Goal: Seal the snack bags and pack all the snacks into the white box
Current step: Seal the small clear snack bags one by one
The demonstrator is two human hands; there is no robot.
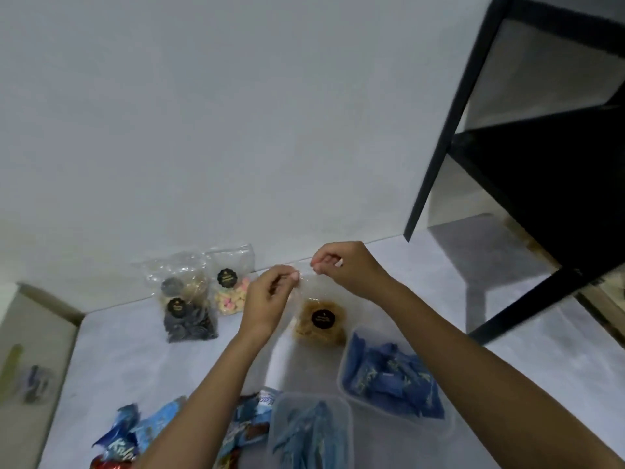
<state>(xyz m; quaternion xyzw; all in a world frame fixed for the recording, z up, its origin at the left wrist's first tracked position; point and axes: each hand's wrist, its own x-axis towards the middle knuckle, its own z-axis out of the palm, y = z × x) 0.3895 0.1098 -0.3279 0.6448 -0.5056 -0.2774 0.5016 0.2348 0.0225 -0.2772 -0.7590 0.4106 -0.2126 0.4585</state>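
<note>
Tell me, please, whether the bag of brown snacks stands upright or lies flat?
Upright: the left hand and right hand pinch the top edge of the bag of brown snacks, contents settled at its bottom.

Left hand [270,294]: raised, fingers pinched shut, just left of right hand. Right hand [341,267]: raised, fingertips pinched, slightly higher. Forearms bare, outstretched.

A single head-worn view looks forward and down. The pale table [111,350] lies close below, its far edge meeting the wall [203,113].
</note>
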